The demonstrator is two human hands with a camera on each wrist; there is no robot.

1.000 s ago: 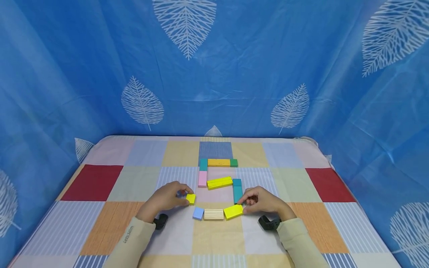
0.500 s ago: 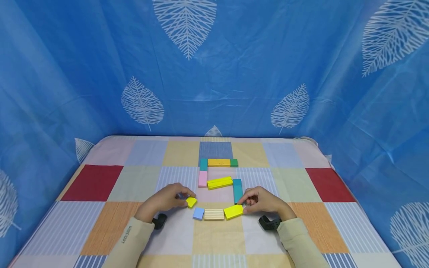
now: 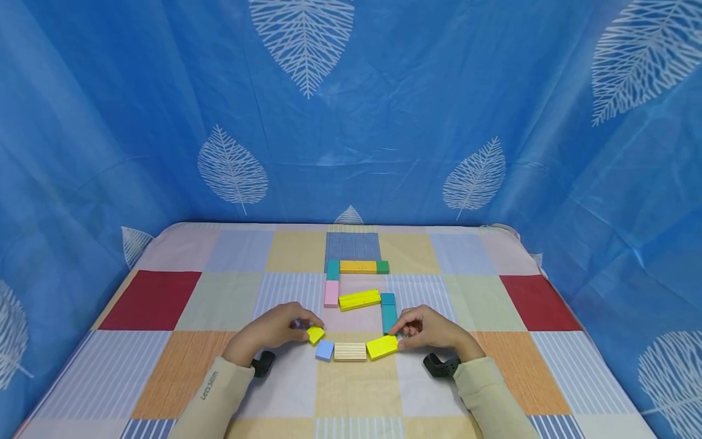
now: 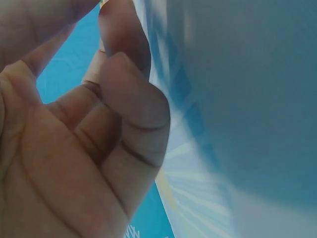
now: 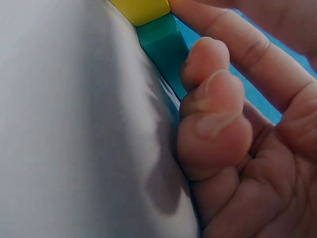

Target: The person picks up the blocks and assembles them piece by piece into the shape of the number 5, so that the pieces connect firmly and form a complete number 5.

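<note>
My left hand [image 3: 276,329] pinches a small yellow block [image 3: 315,335] between thumb and fingertips, just above and left of a small blue block [image 3: 325,350]. In the left wrist view the curled fingers [image 4: 133,99] hide nearly all of that block. Thumb and index finger of my right hand [image 3: 433,332] grip the right end of a longer yellow block [image 3: 382,348]. That block meets a striped wooden block [image 3: 350,352] in the near row. In the right wrist view the yellow block [image 5: 143,9] sits against a teal block [image 5: 163,49], beside the curled lower fingers.
Beyond the hands lie more blocks: an orange one [image 3: 358,267] with a green end piece [image 3: 382,267], a pink one [image 3: 331,294], a slanted yellow pair [image 3: 359,300] and a teal column [image 3: 389,317]. A patchwork cloth [image 3: 230,299] covers the table; a blue leaf-print curtain [image 3: 351,134] surrounds it.
The left hand has brought the small yellow block slightly nearer and to the right, turning it on the way, closer to the blue block. The right hand stays on its yellow block.
</note>
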